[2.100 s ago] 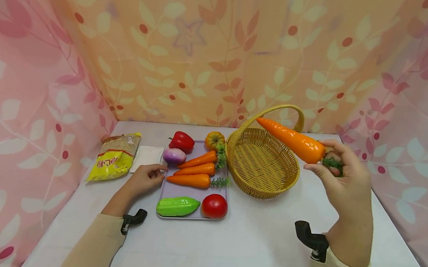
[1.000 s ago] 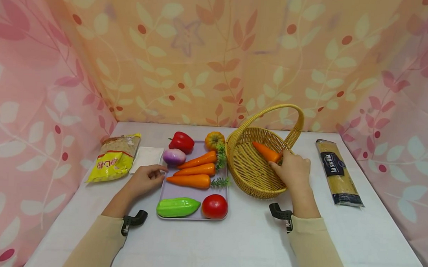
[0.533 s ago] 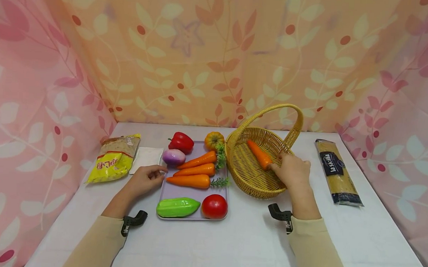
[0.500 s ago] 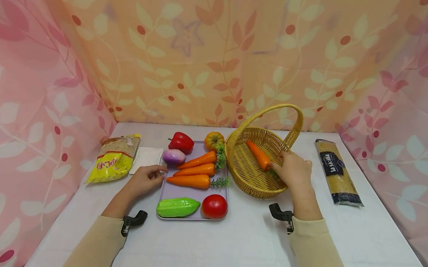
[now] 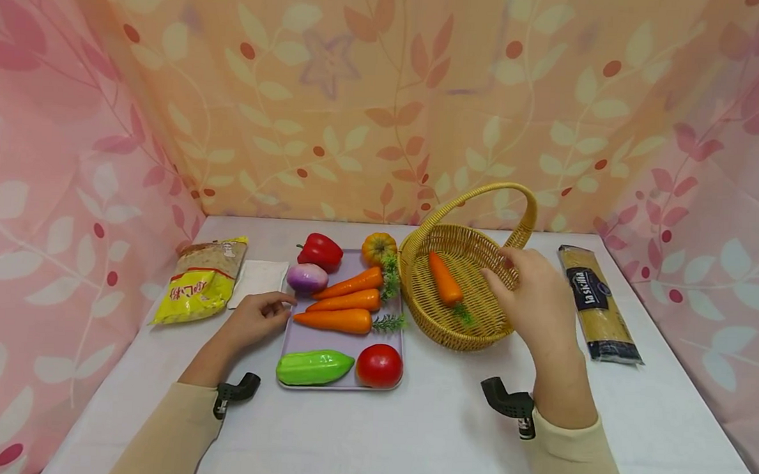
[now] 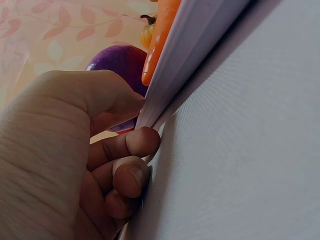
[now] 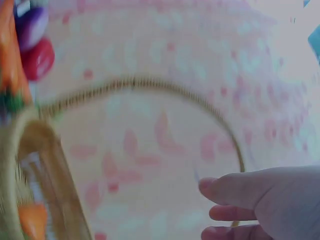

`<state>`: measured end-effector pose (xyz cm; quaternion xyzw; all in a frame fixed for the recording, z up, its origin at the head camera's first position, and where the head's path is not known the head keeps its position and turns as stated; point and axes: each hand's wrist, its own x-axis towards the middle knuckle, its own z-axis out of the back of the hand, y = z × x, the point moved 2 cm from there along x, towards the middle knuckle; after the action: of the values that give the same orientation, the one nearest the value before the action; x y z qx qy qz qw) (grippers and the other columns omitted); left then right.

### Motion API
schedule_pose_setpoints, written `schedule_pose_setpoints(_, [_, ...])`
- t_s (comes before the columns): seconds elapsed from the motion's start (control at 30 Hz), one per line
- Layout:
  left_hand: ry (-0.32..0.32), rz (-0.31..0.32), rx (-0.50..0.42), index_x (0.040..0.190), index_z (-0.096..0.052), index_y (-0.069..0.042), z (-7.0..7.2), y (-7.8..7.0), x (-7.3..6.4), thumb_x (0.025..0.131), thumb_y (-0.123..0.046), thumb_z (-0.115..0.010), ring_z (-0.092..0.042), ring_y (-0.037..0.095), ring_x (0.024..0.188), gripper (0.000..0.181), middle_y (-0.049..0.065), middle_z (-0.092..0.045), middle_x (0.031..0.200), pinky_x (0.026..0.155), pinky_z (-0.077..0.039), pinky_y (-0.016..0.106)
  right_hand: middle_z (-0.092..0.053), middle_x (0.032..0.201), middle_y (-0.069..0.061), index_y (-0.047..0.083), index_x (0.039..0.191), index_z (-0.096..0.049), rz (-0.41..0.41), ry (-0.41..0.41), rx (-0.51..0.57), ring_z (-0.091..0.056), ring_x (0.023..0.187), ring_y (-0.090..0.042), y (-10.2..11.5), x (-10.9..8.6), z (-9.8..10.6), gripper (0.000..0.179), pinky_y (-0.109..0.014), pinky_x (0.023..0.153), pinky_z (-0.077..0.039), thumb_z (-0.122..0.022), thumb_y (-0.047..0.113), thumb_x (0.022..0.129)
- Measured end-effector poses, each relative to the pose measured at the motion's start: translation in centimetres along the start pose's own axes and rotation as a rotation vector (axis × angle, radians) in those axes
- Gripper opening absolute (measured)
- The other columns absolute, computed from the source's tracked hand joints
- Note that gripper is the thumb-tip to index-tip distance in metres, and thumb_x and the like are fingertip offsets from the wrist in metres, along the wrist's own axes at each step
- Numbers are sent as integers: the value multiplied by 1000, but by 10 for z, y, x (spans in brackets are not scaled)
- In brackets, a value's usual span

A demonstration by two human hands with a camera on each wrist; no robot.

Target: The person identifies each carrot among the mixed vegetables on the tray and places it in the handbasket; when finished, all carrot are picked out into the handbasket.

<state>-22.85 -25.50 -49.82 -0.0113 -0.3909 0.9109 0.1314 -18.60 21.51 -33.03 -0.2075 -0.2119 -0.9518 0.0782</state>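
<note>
An orange carrot [image 5: 444,281] with green leaves lies inside the yellow wicker basket [image 5: 457,341]. My right hand [image 5: 537,298] is over the basket's right rim with thumb and fingers apart and nothing between them. In the right wrist view those fingers overlap the basket's arched handle [image 7: 135,82]. On the left, my left hand [image 5: 260,320] rests on the table, fingers loosely curled. The left wrist view shows its fingertips right at the side wall of the lilac tray [image 6: 165,80]. Three carrots [image 5: 342,321] lie on that tray, leaves toward the basket.
The tray also bears a green ridged vegetable [image 5: 315,367], a tomato [image 5: 379,366], a purple onion-like vegetable [image 5: 307,278], a red pepper [image 5: 320,252] and a small pumpkin [image 5: 379,249]. A yellow bag [image 5: 202,283] and white packet [image 5: 258,283] lie left; a pasta packet [image 5: 597,300] lies right.
My right hand has brought the carrot from the right into the basket, let go of it and drawn back to the right. The carrot now lies in the basket; the left hand has stayed put.
</note>
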Motion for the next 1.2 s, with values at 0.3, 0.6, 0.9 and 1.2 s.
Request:
schedule_pose_setpoints(0.3, [-4, 2, -7, 116, -75, -16, 0, 0, -1, 95, -14, -71, -54, 22, 74, 22, -1, -60, 80, 64, -45, 28, -69, 103, -7, 6, 115, -72, 318, -138, 61, -67, 81, -23, 61, -22, -18, 34, -38, 60, -55, -81, 24, 87])
schedule_pose_setpoints(0.6, [-4, 9, -2, 117, -75, -16, 0, -3, -1, 96, -15, -70, -55, 22, 75, 21, -1, -61, 82, 65, -45, 28, -68, 109, 1, 14, 121, -72, 364, 160, 78, -61, 76, -11, 94, -26, -65, 37, -24, 61, -52, -80, 31, 89])
schedule_pose_setpoints(0.9, [-8, 17, -14, 116, -75, -17, -1, 1, 0, 96, -16, -71, -55, 21, 73, 21, -2, -62, 82, 64, -45, 28, -72, 117, -6, 9, 126, -72, 284, 543, 131, -67, 109, -23, 91, -18, -136, 40, -42, 94, -53, -74, 34, 95])
schedule_pose_setpoints(1.2, [-6, 17, -5, 117, -75, -19, -1, 2, 0, 95, -15, -71, -55, 20, 73, 23, -2, -62, 83, 64, -45, 28, -74, 106, -4, 8, 123, -70, 242, 556, 216, -68, 97, -20, 85, -19, -164, 32, -40, 90, -54, -75, 23, 95])
